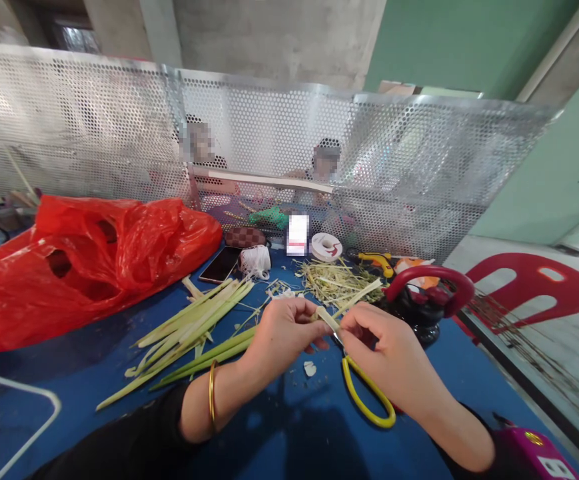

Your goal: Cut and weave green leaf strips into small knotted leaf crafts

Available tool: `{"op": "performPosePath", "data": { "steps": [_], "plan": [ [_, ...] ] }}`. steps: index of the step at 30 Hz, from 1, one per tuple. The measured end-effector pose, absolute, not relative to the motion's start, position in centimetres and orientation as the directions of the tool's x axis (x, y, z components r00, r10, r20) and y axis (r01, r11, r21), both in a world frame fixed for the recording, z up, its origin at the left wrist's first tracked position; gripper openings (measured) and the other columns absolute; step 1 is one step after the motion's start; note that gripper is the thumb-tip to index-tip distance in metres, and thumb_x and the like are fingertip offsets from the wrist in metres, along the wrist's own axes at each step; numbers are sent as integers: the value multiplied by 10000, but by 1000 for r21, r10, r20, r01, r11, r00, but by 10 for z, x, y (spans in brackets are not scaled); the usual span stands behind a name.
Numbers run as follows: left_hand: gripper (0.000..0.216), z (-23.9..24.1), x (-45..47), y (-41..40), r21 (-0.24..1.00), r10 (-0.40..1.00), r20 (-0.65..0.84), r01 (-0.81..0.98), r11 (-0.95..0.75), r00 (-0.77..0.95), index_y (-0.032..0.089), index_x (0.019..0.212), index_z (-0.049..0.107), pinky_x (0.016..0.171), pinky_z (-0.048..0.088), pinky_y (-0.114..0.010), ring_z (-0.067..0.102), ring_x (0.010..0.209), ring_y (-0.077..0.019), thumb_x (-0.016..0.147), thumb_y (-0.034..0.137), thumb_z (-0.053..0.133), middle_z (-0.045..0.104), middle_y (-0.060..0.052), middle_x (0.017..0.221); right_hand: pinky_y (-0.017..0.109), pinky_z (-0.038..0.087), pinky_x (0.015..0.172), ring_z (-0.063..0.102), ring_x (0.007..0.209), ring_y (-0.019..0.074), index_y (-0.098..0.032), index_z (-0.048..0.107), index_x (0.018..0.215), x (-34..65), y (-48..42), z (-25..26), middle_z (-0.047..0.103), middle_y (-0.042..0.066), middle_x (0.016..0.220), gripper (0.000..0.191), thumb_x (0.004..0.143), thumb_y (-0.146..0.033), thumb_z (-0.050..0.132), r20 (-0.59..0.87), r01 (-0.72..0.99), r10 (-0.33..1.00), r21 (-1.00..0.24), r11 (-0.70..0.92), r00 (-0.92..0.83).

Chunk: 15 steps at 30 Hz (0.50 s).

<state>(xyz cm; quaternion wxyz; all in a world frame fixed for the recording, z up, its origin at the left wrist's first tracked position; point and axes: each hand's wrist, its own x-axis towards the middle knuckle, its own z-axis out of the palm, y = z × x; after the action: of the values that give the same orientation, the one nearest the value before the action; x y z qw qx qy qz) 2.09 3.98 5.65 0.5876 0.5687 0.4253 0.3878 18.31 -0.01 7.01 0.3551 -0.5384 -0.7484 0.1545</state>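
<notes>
The left hand (286, 327) and right hand (386, 347) pinch a flat, pale-green plant strip (327, 319) between them, right of long green stalks (214, 313) on the blue tabletop (84, 377).

location type: an indoor craft workshop, by its contents. indicators: a blue table (264, 433) bears plant stalks (204, 320), yellow-handled scissors (352, 392), a heap of shreds (332, 283) and a spool (318, 248). a perforated metal screen (269, 127) stands behind; people (325, 161) show through it. enclosure: bare concrete wall (269, 40), green wall (469, 47). seating: red chair (534, 280).
</notes>
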Motion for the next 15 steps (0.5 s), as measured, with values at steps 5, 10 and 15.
{"op": "performPosePath", "data": {
  "steps": [5, 10, 15],
  "plan": [
    [126, 56, 21, 40, 998, 937, -43, 59, 24, 346, 150, 697, 623, 460, 430, -190, 620, 519, -114, 676, 259, 682, 621, 18, 575, 231, 330, 499, 443, 545, 112, -210, 446, 632, 184, -2, 68, 453, -35, 646, 175, 774, -122, 498, 370, 747, 915, -560, 358, -161],
    [81, 51, 19, 38, 983, 952, 37, 162, -89, 304, 162, 717, 635, 485, 428, -203, 621, 542, -126, 710, 243, 644, 632, 10, 577, 231, 325, 511, 437, 554, 112, -210, 442, 637, 183, -3, 67, 446, -32, 660, 166, 763, -115, 495, 395, 772, 903, -516, 372, -171],
    [40, 48, 18, 37, 977, 957, 59, 179, -113, 285, 175, 690, 607, 495, 423, -206, 616, 542, -131, 708, 210, 615, 616, 21, 550, 234, 320, 534, 431, 558, 110, -205, 430, 642, 177, -2, 64, 444, -31, 666, 173, 777, -119, 494, 424, 777, 883, -481, 406, -199]
  ]
}}
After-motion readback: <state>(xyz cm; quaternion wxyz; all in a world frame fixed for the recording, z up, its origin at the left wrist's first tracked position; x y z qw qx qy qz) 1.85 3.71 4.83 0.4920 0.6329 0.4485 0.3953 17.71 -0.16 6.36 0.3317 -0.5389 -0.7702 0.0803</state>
